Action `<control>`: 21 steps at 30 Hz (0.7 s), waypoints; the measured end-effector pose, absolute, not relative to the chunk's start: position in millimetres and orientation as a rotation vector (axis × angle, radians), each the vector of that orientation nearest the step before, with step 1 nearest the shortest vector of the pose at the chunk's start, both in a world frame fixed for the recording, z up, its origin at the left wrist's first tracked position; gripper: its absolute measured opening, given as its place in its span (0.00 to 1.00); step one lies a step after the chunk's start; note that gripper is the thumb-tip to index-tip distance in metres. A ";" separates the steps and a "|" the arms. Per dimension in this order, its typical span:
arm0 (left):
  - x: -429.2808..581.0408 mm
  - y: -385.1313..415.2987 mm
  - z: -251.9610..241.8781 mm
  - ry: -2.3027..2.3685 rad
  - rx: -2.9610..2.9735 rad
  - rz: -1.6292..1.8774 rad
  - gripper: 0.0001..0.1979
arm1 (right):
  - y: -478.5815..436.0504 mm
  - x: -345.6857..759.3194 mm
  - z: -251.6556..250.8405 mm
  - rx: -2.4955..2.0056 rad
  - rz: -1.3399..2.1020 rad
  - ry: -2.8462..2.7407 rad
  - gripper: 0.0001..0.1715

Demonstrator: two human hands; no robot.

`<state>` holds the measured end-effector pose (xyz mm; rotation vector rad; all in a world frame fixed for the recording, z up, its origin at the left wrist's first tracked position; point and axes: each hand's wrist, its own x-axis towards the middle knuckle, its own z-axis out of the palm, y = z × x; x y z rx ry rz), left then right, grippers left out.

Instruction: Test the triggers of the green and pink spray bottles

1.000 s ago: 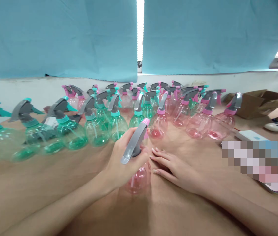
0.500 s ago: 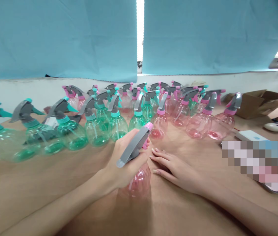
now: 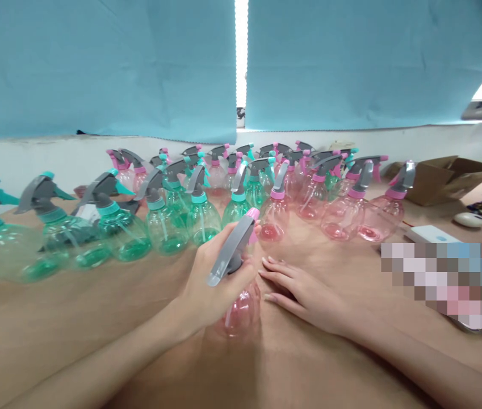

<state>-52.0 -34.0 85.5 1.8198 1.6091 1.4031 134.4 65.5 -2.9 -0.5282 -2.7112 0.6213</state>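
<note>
My left hand [image 3: 213,278] is wrapped round the neck of a pink spray bottle [image 3: 241,312] with a grey and pink spray head, which stands upright on the wooden table [image 3: 309,369]. To its right my right hand [image 3: 304,292] lies on the table with fingers stretched out and nothing in it, its fingertips close to the bottle. Beyond my hands is a row of bottles: green ones [image 3: 168,227] on the left and pink ones [image 3: 343,218] on the right, all with spray heads.
Several more green and pink bottles stand behind the front row. An open cardboard box [image 3: 436,182], a white mouse [image 3: 469,220], a white box [image 3: 430,234] and a blurred-out object [image 3: 457,284] lie on the right. Blue curtains [image 3: 104,68] hang behind.
The spray head under my left hand has turned slightly and its nozzle has shifted a little left. My right hand has stayed in place.
</note>
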 end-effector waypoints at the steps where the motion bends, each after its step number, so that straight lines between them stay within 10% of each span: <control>1: -52.4 -34.1 85.1 1.602 1.822 1.402 0.14 | 65.8 134.3 -2.5 -0.524 0.623 -2.716 0.29; 21: 6.7 19.6 77.1 1.649 1.836 1.540 0.11 | 42.2 168.7 25.3 -0.599 0.559 -2.276 0.35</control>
